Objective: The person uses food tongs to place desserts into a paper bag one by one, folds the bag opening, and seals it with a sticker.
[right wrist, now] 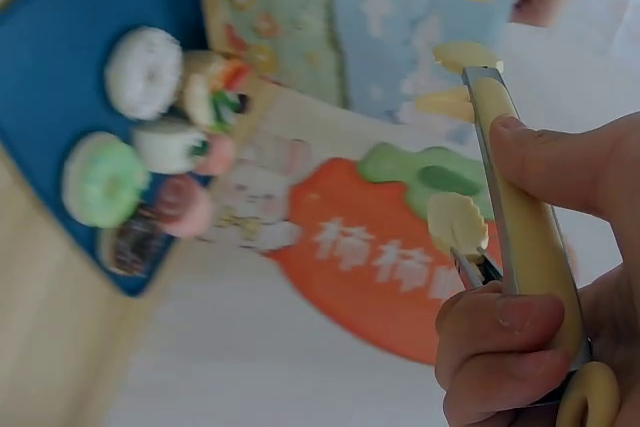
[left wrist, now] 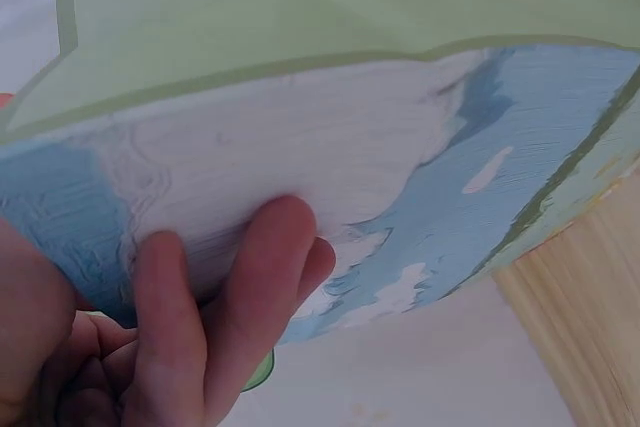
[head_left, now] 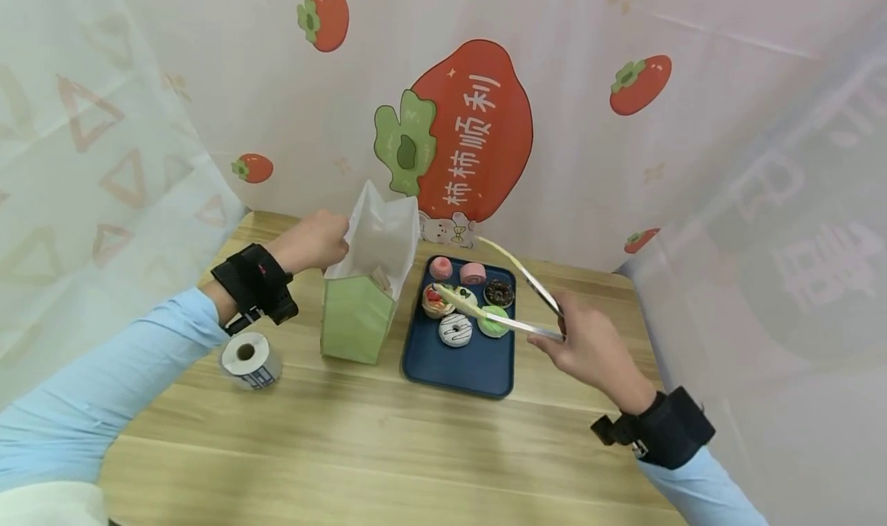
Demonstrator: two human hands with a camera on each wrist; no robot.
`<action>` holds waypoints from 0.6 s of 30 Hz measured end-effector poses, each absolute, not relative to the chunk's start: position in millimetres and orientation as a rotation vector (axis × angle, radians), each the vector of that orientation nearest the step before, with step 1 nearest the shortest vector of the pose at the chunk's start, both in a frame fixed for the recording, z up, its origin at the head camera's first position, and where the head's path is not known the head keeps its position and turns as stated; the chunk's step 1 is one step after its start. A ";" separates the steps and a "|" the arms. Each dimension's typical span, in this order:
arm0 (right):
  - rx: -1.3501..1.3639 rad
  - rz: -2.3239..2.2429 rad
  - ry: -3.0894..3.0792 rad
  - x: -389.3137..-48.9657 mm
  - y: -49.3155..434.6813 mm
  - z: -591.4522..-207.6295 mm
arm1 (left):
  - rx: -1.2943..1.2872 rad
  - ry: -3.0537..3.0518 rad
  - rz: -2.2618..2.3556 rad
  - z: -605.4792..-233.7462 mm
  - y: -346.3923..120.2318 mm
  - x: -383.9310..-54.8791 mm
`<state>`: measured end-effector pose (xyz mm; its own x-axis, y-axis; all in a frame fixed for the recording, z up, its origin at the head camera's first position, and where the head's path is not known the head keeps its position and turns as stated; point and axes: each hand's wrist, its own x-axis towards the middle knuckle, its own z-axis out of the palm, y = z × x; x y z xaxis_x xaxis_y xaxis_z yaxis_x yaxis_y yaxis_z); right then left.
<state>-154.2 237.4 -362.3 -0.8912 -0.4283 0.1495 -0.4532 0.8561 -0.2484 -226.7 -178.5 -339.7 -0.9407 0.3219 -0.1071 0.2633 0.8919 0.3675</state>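
Observation:
My left hand (head_left: pixel 313 241) grips the upper edge of a green paper bag (head_left: pixel 355 318) that stands upright with its white mouth open. In the left wrist view its fingers (left wrist: pixel 275 267) lie on the bag's painted blue-and-white side. A small tan piece (head_left: pixel 380 278) shows inside the bag. My right hand (head_left: pixel 589 349) holds food tongs (head_left: pixel 520 325) with cream tips, their arms spread apart above a blue tray (head_left: pixel 450 376). On the tray sit a striped white donut (head_left: pixel 455 331), a green donut (head_left: pixel 493 323), a chocolate donut (head_left: pixel 499 293), a fruit tart (head_left: pixel 435 303) and pink sweets (head_left: pixel 473 273).
A roll of labels (head_left: pixel 249 356) stands on the wooden table (head_left: pixel 346 449), left of the bag. Behind the table hangs a pale curtain (head_left: pixel 575 141) printed with persimmons, and more sheeting closes off both sides.

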 end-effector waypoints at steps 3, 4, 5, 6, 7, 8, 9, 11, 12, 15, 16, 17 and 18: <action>0.625 0.496 -3.016 -148.3 243.6 -389.6 | 0.450 2.896 0.532 -339.0 -179.5 -226.1; 0.601 0.512 -3.043 -146.8 244.8 -398.6 | 0.451 2.894 0.536 -338.9 -180.0 -225.9; 0.576 0.524 -3.070 -145.7 245.5 -407.5 | 0.453 2.893 0.541 -338.9 -180.5 -225.7; 0.551 0.528 -3.097 -144.8 245.8 -416.4 | 0.453 2.891 0.547 -339.0 -180.9 -225.6; 0.527 0.536 -3.125 -144.0 245.9 -424.9 | 0.455 2.889 0.551 -339.3 -181.5 -225.6; 0.501 0.538 -3.151 -143.3 246.0 -433.6 | 0.458 2.888 0.553 -339.5 -181.9 -225.6; 0.477 0.538 -3.170 -142.7 245.6 -442.0 | 0.459 2.888 0.556 -339.7 -182.3 -225.7; 0.442 0.542 -3.202 -141.4 245.0 -457.4 | 0.470 2.889 0.549 -340.7 -182.8 -226.5; 0.431 0.554 -3.210 -140.5 244.5 -464.1 | 0.474 2.890 0.543 -341.3 -183.0 -226.9; 0.418 0.584 -3.223 -139.0 242.1 -482.2 | 0.477 2.894 0.527 -342.4 -183.2 -228.0; 0.421 0.596 -3.225 -139.1 241.2 -487.4 | 0.478 2.893 0.524 -342.7 -183.0 -228.3; 0.420 0.609 -3.225 -139.1 240.0 -491.9 | 0.472 2.890 0.525 -342.6 -182.9 -228.3; 0.425 0.616 -3.222 -139.6 238.8 -496.2 | 0.468 2.889 0.525 -342.4 -182.6 -228.3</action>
